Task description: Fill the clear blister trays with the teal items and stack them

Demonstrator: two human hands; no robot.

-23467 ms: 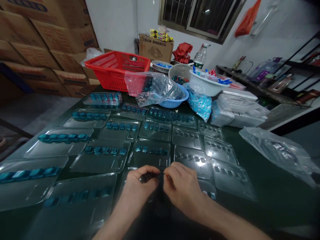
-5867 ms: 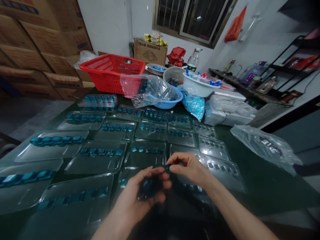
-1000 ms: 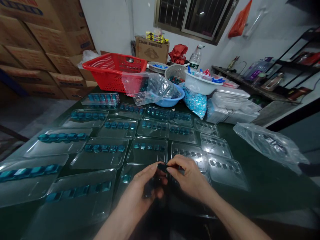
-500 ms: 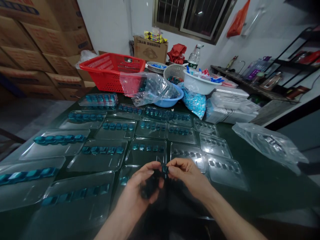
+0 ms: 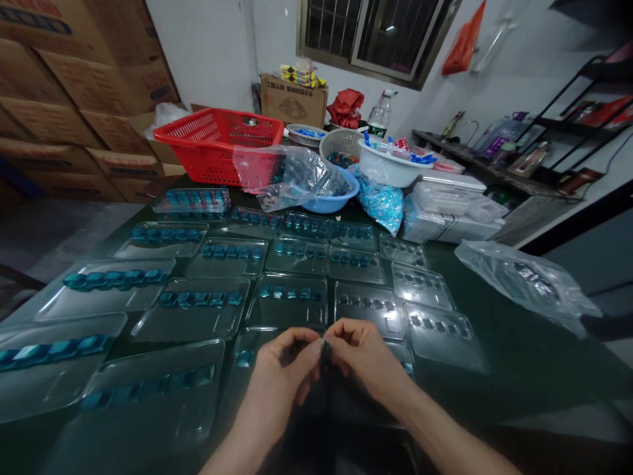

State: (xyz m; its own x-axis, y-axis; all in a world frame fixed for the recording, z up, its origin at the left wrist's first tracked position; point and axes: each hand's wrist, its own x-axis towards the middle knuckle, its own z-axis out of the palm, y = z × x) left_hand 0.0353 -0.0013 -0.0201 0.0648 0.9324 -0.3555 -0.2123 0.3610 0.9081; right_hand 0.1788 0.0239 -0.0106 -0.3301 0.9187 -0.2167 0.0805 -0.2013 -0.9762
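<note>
My left hand (image 5: 281, 375) and my right hand (image 5: 364, 359) meet over the near middle of the dark table (image 5: 519, 369). Both pinch one small dark piece (image 5: 325, 351) between thumbs and fingertips; I cannot make out what else the left palm holds. Under them lies a clear blister tray (image 5: 247, 353) with one teal piece (image 5: 243, 358) in its row. Beyond the hands lie several clear trays (image 5: 289, 298), those on the left filled with rows of teal pieces (image 5: 119, 278), those on the right (image 5: 442, 326) with bare pockets.
At the back stand a red basket (image 5: 217, 142), a blue bowl (image 5: 332, 191) under a clear bag, a white bowl (image 5: 390, 165), a bag of blue bits (image 5: 380, 203) and stacked clear trays (image 5: 452, 208). A crumpled plastic bag (image 5: 527, 284) lies right. Cardboard boxes (image 5: 74, 86) fill the left.
My hands have drawn a little nearer to me and closer together. The left fingers have curled from half open to a pinch on the dark piece.
</note>
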